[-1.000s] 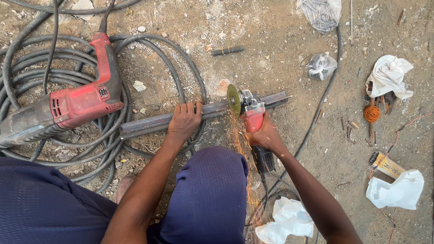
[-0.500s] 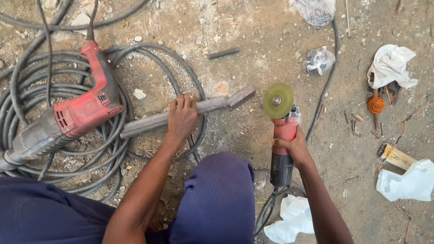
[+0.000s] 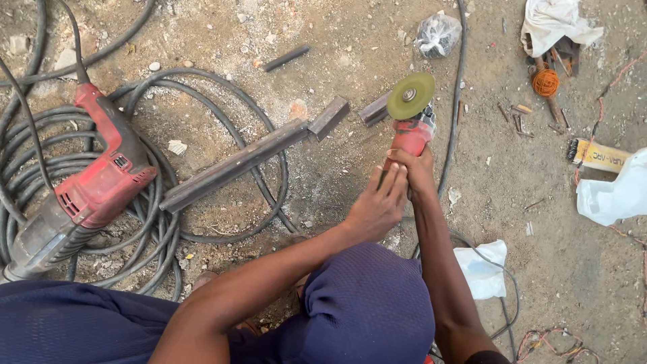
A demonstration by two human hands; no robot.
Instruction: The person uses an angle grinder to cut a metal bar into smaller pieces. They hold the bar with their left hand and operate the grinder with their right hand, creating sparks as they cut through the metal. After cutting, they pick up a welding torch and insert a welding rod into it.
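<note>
A red angle grinder (image 3: pixel 411 128) with a yellow-green disc (image 3: pixel 410 96) is held above the dirt ground. My right hand (image 3: pixel 419 172) grips its body from below. My left hand (image 3: pixel 379 205) rests against the grinder's handle beside the right hand. A long dark steel bar (image 3: pixel 232 165) lies diagonally on the ground to the left, free of both hands. Two short cut-off pieces lie at its upper end, one (image 3: pixel 329 118) touching the bar's tip and one (image 3: pixel 374 110) beside the disc.
A red hammer drill (image 3: pixel 94 189) lies on coiled black cable (image 3: pixel 202 121) at left. A black cord (image 3: pixel 458 81) runs past the grinder. White rags (image 3: pixel 617 192), a plastic bag (image 3: pixel 438 34), an orange spool (image 3: pixel 544 82), a small box and scattered nails lie at right.
The grinder has left the bar and the sparks have stopped. The bar's end is now cut off. My left hand let go of the bar and moved onto the grinder.
</note>
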